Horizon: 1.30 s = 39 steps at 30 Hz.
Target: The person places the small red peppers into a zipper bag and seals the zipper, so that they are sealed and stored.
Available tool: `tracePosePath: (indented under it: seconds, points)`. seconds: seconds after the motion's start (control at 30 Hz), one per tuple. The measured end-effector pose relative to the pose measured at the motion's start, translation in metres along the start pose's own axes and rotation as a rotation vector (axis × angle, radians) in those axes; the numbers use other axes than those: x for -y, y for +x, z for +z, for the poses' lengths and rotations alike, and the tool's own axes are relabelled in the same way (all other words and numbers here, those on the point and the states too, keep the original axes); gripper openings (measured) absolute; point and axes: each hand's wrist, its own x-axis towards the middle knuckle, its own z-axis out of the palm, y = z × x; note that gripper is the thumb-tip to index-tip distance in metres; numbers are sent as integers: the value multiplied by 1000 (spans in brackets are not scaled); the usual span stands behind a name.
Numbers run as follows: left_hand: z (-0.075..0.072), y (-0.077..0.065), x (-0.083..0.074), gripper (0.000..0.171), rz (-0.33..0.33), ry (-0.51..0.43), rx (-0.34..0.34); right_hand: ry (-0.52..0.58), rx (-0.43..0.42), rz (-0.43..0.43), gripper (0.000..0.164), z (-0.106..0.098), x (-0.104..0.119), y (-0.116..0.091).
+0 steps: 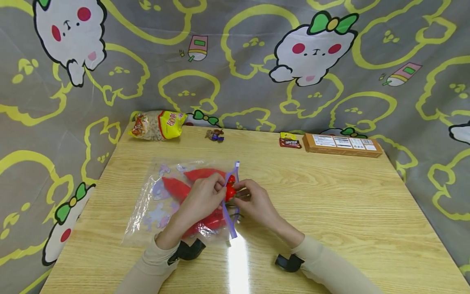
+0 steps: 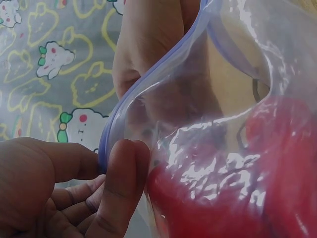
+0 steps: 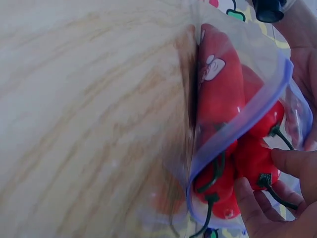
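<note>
A clear zip bag (image 1: 141, 212) with a purple closure strip (image 2: 133, 89) lies on the table, its mouth towards the right. Several red toy-like chili peppers (image 1: 175, 188) with green stems fill it. My left hand (image 1: 205, 198) pinches the edge of the bag's mouth between thumb and finger and holds it apart. At the opening, my right hand (image 1: 257, 204) grips one red chili pepper (image 3: 253, 161) near its stem end. Other stems (image 3: 210, 208) stick out through the mouth beside it. The held pepper's far end is hidden among the others.
Along the table's back edge lie a yellow-labelled food bag (image 1: 171, 124), some small wrapped candies (image 1: 215, 135), a dark red bar (image 1: 290, 143) beside a yellow packet (image 1: 288, 136), and a long brown box (image 1: 341, 145). A patterned cloth (image 1: 253, 81) hangs behind.
</note>
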Motion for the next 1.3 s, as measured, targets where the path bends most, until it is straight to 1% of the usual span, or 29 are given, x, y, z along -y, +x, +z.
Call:
tracePosePath:
  seconds: [0.17,0.37,0.57,0.7,0.77,0.87,1.0,1.13,1.23,1.3]
  points:
    - [0,0,-1,13,-5,4,-1,-20,-13,-3,22,9,-2,3]
    - [0,-1,-1,11,0,-2,-2,-94,-8,-27,16,16,-4,5]
    - [0,-1,-1,10,2,-8,0,-120,-7,-53,16,14,-5,3]
    - [0,0,-1,11,7,-1,-1,-105,8,-33,16,9,-3,0]
    - [0,0,-1,12,7,-6,-1,-83,22,-6,16,5,-2,-2]
    - [0,0,-1,14,6,-15,0,-89,23,21,11,-3,-3,-6]
    - [0,-1,-2,15,2,-22,1,-160,-11,42,6,-19,-10,-10]
    - [2,-2,-4,17,7,-8,8,-196,-40,60,11,-43,-21,-12]
    - [4,-4,-6,18,17,-1,31,-187,-31,64,16,-60,-27,-11]
    - [5,-5,-8,17,27,7,45,-187,-22,53,17,-66,-31,-10]
